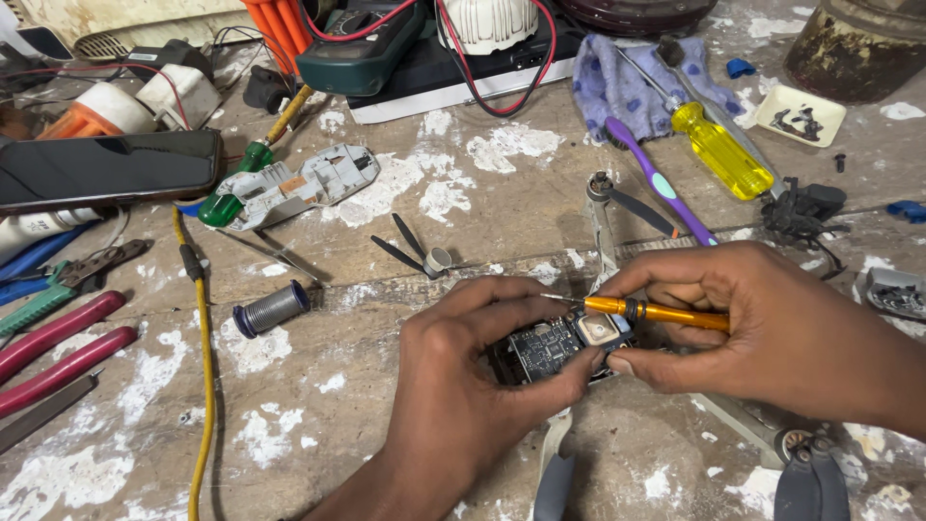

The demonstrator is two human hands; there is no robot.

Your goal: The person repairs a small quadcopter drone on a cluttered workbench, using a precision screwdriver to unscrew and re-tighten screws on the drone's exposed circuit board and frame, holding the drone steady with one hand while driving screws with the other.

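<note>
A worn workbench (405, 207), its paint flaking in white patches, is bearing the whole scene. Near its front edge an opened drone body (559, 349) is lying with its circuit board exposed, grey arms and folded propeller blades (810, 482) reaching out from it. The left hand (463, 386) is curling around the body, fingers closed against its near side and thumb pressing its top, steadying it on the bench. The right hand (772, 333) is pinching a slim orange precision screwdriver (656, 312) between thumb and forefinger, the fine tip pointing left just above the board. Judging by this pose, a small fastener on the board is being worked; the following move would call for a firm hold on the body and the tip seated squarely before turning. Farther back, a detached grey shell (299, 188), a yellow-handled screwdriver (719, 150), a purple toothbrush (656, 183), a solder spool (272, 309) and tweezers (410, 246) are lying apart.
</note>
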